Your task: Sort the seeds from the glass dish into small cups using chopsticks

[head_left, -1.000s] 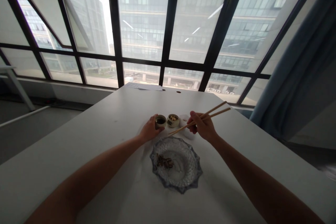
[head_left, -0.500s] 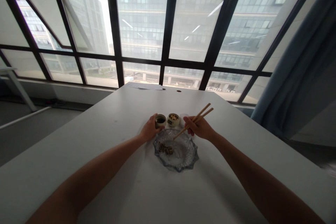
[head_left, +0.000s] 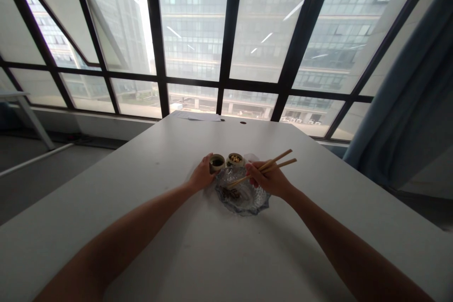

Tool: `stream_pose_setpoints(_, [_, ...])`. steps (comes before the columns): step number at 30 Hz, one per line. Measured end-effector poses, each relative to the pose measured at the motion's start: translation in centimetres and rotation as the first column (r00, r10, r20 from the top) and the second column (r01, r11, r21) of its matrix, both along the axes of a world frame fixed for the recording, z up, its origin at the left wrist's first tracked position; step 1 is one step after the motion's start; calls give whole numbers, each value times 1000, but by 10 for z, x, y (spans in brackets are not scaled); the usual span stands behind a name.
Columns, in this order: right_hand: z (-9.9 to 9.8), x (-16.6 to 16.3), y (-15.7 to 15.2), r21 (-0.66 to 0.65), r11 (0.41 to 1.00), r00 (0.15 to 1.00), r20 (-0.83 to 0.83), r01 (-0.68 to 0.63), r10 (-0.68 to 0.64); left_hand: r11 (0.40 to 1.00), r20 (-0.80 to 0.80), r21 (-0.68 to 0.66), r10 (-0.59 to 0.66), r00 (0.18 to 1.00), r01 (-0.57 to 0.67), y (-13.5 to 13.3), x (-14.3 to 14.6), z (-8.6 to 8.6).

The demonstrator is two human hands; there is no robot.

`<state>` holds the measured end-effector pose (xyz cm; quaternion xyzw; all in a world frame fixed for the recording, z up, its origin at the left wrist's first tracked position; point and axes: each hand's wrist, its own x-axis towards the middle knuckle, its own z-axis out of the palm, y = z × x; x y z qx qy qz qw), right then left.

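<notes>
My left hand [head_left: 201, 175] is closed around the left side of a small ceramic cup [head_left: 216, 162] with dark contents. Chopsticks [head_left: 279, 161] are gripped in my right hand [head_left: 266, 178], their tips low and to the left, over the clear glass bowl [head_left: 249, 208] with a scalloped edge. Near those tips, a cluster of small brown pieces [head_left: 231, 193] lies in the bowl's left part. The bowl looks tilted, its far rim close against the cups. Just right of the held cup stands a similar cup [head_left: 235, 159] with pale yellowish pieces.
A whitish, see-through object [head_left: 250, 156] shows partly behind my right hand. Sheets of paper [head_left: 196, 116] lie at the far end of the white table [head_left: 148, 226], with two dark round spots nearby. Windows stand beyond, and a blue curtain [head_left: 396, 104] hangs at right.
The glass bowl has shifted away from me and slightly right, and its far rim now sits higher. The chopsticks are lower and flatter, tips moved left. My left hand stays on the cup.
</notes>
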<state>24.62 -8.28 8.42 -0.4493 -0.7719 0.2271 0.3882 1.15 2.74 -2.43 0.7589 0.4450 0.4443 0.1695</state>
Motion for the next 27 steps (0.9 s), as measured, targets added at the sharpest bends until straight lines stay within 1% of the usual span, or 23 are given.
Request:
stream_pose_setpoints(2, [3, -3, -3, -29, 998, 998, 30, -48, 49, 1000, -12, 2, 2, 1000, -2, 1, 0, 0])
stream_pose_setpoints(5, [5, -3, -3, -39, 996, 993, 81, -82, 85, 1000, -6, 8, 2, 1000, -2, 1, -1, -1])
stream_pose_setpoints(7, [4, -1, -2, -45, 996, 993, 86, -82, 86, 1000, -1, 9, 3, 1000, -3, 2, -1, -1])
stream_pose_setpoints(10, [4, 2, 1, -67, 996, 998, 35, -52, 55, 1000, -4, 7, 4, 1000, -4, 3, 0, -1])
stream_pose_setpoints(13, [4, 6, 6, -117, 993, 996, -84, -6, -4, 1000, 9, 8, -2, 1000, 2, 3, 1, -1])
stream_pose_setpoints(15, [5, 10, 12, -158, 986, 971, -220, 59, -93, 1000, 20, 10, -7, 1000, 6, 3, 1, 0])
stream_pose_setpoints(16, [5, 13, 15, -181, 979, 942, -301, 97, -148, 1000, 25, 12, -7, 1000, 7, 3, 1, 0])
stream_pose_setpoints(18, [5, 20, 24, -228, 961, 857, -452, 155, -246, 1000, 39, 19, -5, 999, 4, 2, 0, 1])
stream_pose_setpoints(20, [4, 26, 32, -257, 950, 779, -553, 178, -295, 1000, 59, 29, -11, 998, 9, 2, 0, 2])
stream_pose_setpoints(22, [3, 31, 37, -241, 949, 733, -605, 205, -311, 999, 72, 42, -29, 997, 26, 1, 0, 3])
stream_pose_setpoints(24, [5, 35, 38, -189, 946, 709, -627, 264, -323, 998, 72, 58, -42, 997, 37, 1, 0, 3])
stream_pose_setpoints(26, [10, 40, 34, -103, 931, 719, -608, 349, -337, 997, 69, 65, -43, 997, 38, 1, 0, 3])
stream_pose_setpoints(27, [14, 43, 31, -47, 921, 746, -571, 386, -342, 997, 69, 62, -40, 997, 35, 1, 0, 3])
